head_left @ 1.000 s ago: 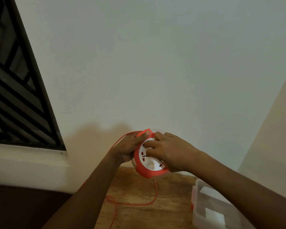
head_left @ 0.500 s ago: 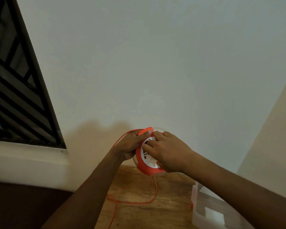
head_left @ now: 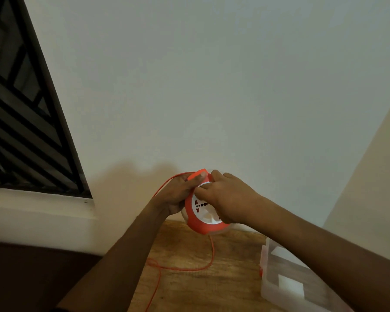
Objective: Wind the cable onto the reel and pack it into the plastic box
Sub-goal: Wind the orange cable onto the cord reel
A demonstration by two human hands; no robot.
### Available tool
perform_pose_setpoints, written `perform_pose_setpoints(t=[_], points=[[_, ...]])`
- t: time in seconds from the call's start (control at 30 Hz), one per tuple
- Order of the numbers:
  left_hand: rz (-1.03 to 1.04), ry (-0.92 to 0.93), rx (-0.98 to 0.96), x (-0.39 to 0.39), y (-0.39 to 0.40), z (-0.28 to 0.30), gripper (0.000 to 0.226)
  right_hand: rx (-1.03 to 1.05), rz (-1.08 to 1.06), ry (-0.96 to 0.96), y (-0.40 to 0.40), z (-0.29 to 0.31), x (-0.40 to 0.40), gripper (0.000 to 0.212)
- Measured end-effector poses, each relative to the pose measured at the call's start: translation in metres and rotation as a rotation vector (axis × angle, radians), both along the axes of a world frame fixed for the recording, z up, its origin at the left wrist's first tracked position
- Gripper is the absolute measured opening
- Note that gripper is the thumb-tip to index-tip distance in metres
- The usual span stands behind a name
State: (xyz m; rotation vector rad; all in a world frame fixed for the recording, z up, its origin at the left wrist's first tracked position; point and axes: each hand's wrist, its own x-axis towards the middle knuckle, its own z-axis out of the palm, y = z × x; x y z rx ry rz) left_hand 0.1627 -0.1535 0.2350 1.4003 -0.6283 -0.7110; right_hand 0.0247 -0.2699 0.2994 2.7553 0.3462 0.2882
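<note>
Two bare forearms, sleeveless as far as the frame's lower edge. No rings, watch or bands on the left hand (head_left: 175,194) or right hand (head_left: 227,199). Short, plain nail on one thumb.

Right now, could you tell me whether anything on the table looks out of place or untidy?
Only the orange cable: a loose length hangs from the reel and loops across the wooden table, not yet wound. The left hand and right hand hold the reel up; the plastic box sits open.
</note>
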Motion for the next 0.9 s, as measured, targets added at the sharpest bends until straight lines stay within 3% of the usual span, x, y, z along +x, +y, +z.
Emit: perform_pose_setpoints(t=[0.3, 0.47, 0.57, 0.7, 0.83, 0.9], points=[[0.029, 0.038, -0.013, -0.008, -0.009, -0.004, 0.042, -0.020, -0.030, 0.005, 0.002, -0.012, -0.006, 0.070], [0.049, 0.055, -0.044, -0.010, -0.015, -0.006, 0.043, -0.117, -0.056, -0.049, 0.003, -0.022, -0.005, 0.078], [0.028, 0.089, -0.039, -0.010, -0.017, -0.008, 0.045, -0.097, -0.070, -0.145, -0.003, -0.024, -0.002, 0.065], [0.029, 0.198, -0.098, -0.016, -0.021, -0.010, 0.056, 0.066, -0.252, -0.336, -0.014, -0.015, 0.004, 0.034], [0.097, 0.228, -0.115, -0.013, -0.019, -0.011, 0.050, 0.120, -0.312, -0.317, -0.020, -0.024, 0.006, 0.017], [0.108, 0.256, -0.143, -0.009, -0.013, -0.014, 0.059, 0.135, -0.284, -0.329, -0.027, -0.027, 0.004, 0.016]])
